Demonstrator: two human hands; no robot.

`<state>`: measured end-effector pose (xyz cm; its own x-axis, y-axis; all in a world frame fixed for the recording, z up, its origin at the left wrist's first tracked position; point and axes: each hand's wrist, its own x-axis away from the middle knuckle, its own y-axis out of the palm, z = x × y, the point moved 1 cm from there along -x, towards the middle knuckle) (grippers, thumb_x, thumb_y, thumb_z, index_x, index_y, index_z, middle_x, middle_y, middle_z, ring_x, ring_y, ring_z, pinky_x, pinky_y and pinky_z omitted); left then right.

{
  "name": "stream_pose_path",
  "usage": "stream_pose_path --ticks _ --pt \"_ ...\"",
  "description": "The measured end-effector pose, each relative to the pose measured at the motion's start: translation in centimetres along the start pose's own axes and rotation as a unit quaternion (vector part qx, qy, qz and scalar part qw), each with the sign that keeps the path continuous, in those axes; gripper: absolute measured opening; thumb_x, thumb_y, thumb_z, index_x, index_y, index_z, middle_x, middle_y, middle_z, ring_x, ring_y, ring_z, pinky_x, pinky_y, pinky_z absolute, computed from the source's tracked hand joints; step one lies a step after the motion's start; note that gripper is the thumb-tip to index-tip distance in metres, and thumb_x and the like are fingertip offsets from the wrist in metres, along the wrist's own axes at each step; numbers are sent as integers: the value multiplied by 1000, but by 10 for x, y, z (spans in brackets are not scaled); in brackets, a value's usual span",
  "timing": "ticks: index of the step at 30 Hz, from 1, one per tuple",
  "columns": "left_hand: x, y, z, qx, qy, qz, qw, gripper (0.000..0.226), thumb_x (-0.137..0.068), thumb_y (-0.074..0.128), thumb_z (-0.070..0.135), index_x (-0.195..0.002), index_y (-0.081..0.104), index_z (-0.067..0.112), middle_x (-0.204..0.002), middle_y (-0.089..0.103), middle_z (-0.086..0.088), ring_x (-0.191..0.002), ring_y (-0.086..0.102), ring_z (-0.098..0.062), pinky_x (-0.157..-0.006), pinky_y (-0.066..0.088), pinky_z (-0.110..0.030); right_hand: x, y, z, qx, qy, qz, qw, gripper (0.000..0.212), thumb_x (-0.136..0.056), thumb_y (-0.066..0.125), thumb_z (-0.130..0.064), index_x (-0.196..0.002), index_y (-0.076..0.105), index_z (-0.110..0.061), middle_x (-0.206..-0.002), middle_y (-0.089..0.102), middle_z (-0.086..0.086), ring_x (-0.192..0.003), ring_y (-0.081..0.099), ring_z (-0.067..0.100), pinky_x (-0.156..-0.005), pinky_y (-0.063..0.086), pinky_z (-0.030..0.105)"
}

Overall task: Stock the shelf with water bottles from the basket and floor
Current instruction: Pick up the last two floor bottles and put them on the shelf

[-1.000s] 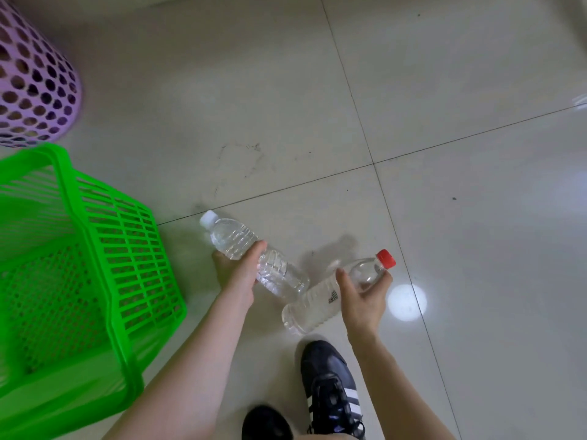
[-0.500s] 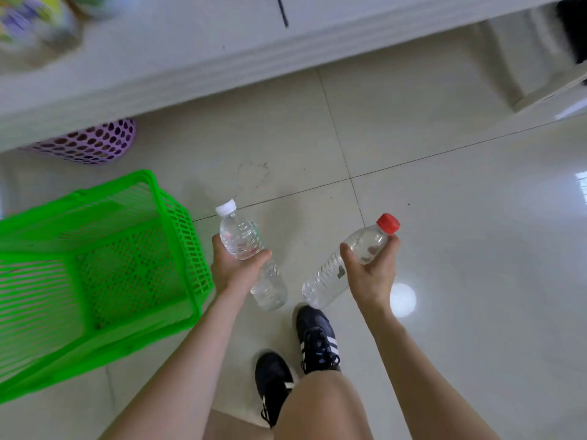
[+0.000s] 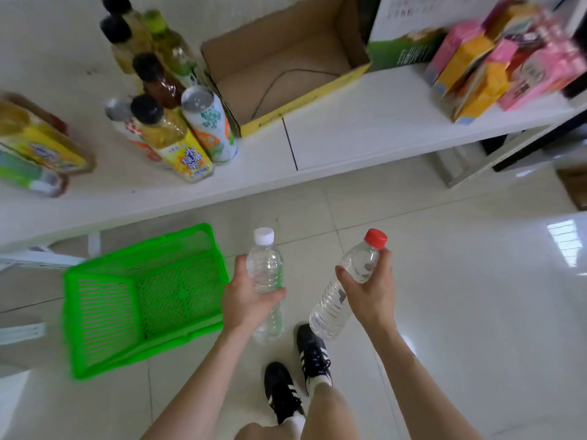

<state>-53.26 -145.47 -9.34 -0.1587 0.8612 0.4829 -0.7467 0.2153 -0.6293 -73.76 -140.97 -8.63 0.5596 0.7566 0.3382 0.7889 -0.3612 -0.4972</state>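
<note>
Newly in view: shelf (image 3: pixel 365 122).
Left hand (image 3: pixel 251 296): grips white-capped water bottle (image 3: pixel 265 268).
Right hand (image 3: pixel 371 293): grips red-capped water bottle (image 3: pixel 332 309).
Bottle writing: illegible.

Tiled floor (image 3: pixel 444 312): glossy, pale, thin dark grout lines. Bright window reflection (image 3: pixel 565 246) at right of frame. White shelf (image 3: pixel 365 128) spans the upper half; grey support leg (image 3: pixel 467 168) at upper right.

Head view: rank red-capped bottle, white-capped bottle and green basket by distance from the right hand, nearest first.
1. red-capped bottle: gripped in the right hand itself.
2. white-capped bottle: to its left, held in the left hand.
3. green basket: on the floor, farther left, beyond the left hand.
</note>
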Motion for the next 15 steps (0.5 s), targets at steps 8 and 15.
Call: stream_pose_path --ticks 8,15 --pt "77 -99 75 18 50 14 998 64 -58 86 28 -100 39 32 -78 56 17 -73 56 -17 -63 38 -24 44 -61 -113 -5 -69 -13 998 68 -64 71 -44 -123 43 -26 -102 61 5 -93 61 26 -82 52 47" --pt "121 -164 130 41 84 50 994 67 -53 84 32 -106 43 32 -86 63 12 -77 62 -17 -67 49 -29 73 -97 -208 47 -153 -61 985 71 -73 79 -30 -133 41 -26 -114 57 3 -99 57 25 -76 41 30"
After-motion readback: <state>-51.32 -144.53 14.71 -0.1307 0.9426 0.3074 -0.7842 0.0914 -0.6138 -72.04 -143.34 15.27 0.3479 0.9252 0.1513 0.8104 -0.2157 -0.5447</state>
